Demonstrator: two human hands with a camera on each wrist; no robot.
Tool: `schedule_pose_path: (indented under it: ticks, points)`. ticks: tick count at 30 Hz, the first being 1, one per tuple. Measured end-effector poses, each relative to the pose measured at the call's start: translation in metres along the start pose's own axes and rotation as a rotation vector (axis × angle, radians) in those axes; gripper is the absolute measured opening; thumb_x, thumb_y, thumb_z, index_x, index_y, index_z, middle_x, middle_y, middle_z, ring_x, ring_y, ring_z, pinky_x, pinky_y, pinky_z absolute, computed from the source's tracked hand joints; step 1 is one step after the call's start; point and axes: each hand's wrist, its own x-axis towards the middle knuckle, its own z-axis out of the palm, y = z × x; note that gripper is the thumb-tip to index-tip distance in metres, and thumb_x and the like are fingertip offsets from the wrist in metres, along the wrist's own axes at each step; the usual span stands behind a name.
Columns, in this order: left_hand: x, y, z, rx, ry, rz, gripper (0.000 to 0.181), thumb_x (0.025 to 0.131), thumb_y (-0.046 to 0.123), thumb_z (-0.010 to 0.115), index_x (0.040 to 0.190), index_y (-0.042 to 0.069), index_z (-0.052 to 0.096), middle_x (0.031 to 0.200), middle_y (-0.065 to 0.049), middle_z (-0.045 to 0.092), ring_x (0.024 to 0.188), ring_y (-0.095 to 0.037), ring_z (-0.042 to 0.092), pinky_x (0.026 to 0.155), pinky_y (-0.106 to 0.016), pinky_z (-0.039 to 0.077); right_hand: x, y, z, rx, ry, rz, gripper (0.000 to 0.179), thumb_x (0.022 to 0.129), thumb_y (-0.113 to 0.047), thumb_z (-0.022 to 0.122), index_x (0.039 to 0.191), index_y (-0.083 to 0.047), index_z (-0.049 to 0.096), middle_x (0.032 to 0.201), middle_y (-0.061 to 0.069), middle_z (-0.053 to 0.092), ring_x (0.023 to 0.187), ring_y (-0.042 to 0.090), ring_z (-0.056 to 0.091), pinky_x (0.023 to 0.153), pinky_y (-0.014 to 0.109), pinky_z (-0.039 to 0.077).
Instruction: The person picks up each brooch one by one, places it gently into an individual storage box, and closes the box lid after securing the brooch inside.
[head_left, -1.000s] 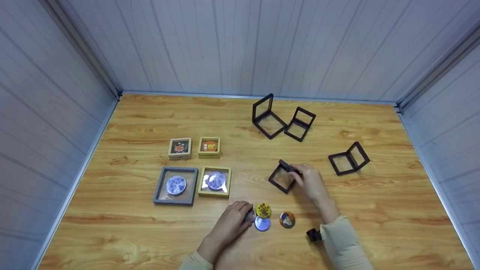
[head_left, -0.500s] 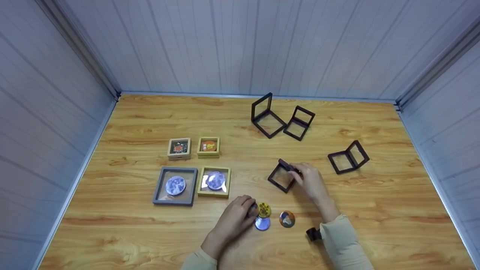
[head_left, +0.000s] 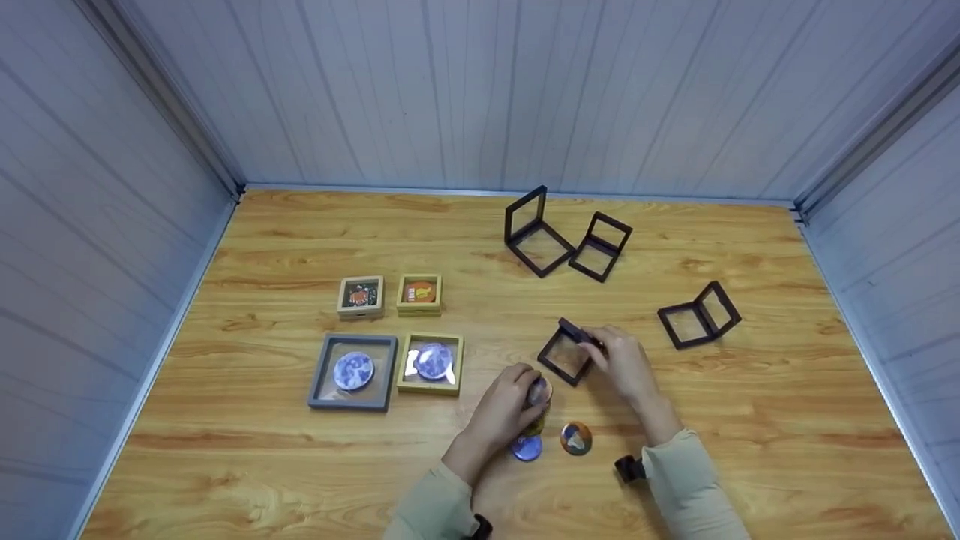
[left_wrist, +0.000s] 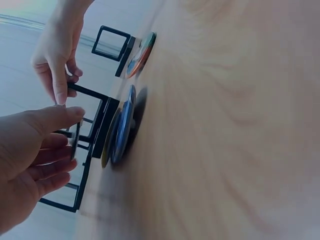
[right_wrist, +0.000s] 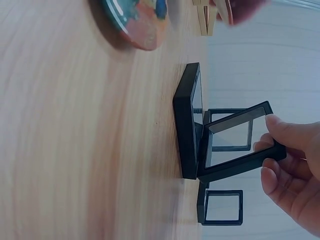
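My left hand (head_left: 504,409) pinches a round badge (head_left: 539,391) by its edge, between thumb and fingers, just in front of a black hinged display frame (head_left: 562,357). In the left wrist view the badge (left_wrist: 76,139) shows edge-on. My right hand (head_left: 624,365) grips the raised lid of that frame at its corner; the right wrist view shows the lid (right_wrist: 237,142) tilted up, with the lower half (right_wrist: 187,125) on the table. Below my left hand lie a blue badge (head_left: 527,448) and a yellow badge (head_left: 534,427), the yellow one partly hidden. An orange-and-blue badge (head_left: 576,438) lies to their right.
Three more black frames stand unfolded: one at the back (head_left: 540,240), a smaller one (head_left: 600,247) beside it, another (head_left: 697,319) at right. On the left are a grey frame (head_left: 318,375), a yellow frame (head_left: 427,388) and two small frames (head_left: 360,313), each holding a badge.
My left hand lifts its badge and carries it up and right, over the yellow badge to near the black frame. My right hand stays on the lid.
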Motion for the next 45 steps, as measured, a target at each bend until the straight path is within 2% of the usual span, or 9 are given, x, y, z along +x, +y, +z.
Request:
schedule_pose_path:
  ticks: [3,9,13,21,33,45]
  points:
    - [0.01,0.002,0.005,-0.002,0.02,-0.014,0.039,0.079,0.024,0.065,0.108,-0.001,0.058,0.106,-0.009,0.053,0.099,-0.02,0.051,0.086,-0.028,0.042,0.0,0.0,-0.001,-0.001,-0.006,0.009,0.02,0.079,-0.006,0.065,0.095,0.005,0.065,0.085,0.015,0.063,0.075,0.025,0.061,0.064,0.031,0.051]
    - [0.03,0.007,0.014,0.006,0.006,-0.056,0.042,0.077,0.023,0.068,0.11,-0.002,0.057,0.108,-0.01,0.054,0.101,-0.021,0.05,0.087,-0.027,0.041,0.0,0.0,-0.001,-0.009,-0.014,0.018,0.02,0.079,-0.007,0.065,0.095,0.005,0.065,0.085,0.015,0.063,0.077,0.026,0.061,0.065,0.033,0.05]
    - [0.043,0.008,0.019,0.029,0.021,-0.058,0.038,0.077,0.021,0.068,0.107,-0.001,0.059,0.105,-0.009,0.055,0.098,-0.02,0.051,0.085,-0.026,0.042,0.0,-0.001,-0.001,-0.005,-0.016,0.019,0.02,0.078,-0.007,0.065,0.095,0.004,0.065,0.083,0.013,0.063,0.074,0.024,0.06,0.062,0.032,0.05]
    - [0.062,0.006,0.028,0.07,0.023,-0.065,0.036,0.077,0.019,0.067,0.105,-0.003,0.061,0.099,-0.009,0.055,0.094,-0.02,0.052,0.082,-0.026,0.043,0.0,-0.002,-0.002,0.002,-0.04,0.046,0.02,0.08,-0.007,0.064,0.097,0.004,0.065,0.087,0.014,0.063,0.078,0.025,0.061,0.065,0.032,0.051]
    - [0.074,0.005,0.037,0.13,-0.039,-0.083,0.035,0.078,0.022,0.067,0.105,0.001,0.061,0.105,-0.008,0.055,0.098,-0.018,0.051,0.085,-0.025,0.042,0.0,-0.003,-0.001,-0.002,-0.029,0.04,0.021,0.079,-0.008,0.065,0.097,0.003,0.065,0.085,0.012,0.063,0.078,0.025,0.06,0.066,0.034,0.05]
    - [0.076,0.001,0.045,0.231,0.025,-0.004,0.033,0.078,0.027,0.067,0.099,0.002,0.062,0.097,-0.008,0.058,0.091,-0.019,0.051,0.082,-0.026,0.042,-0.002,-0.001,0.0,-0.008,-0.011,0.003,0.021,0.078,-0.007,0.066,0.095,0.005,0.065,0.085,0.014,0.063,0.079,0.027,0.061,0.065,0.035,0.05]
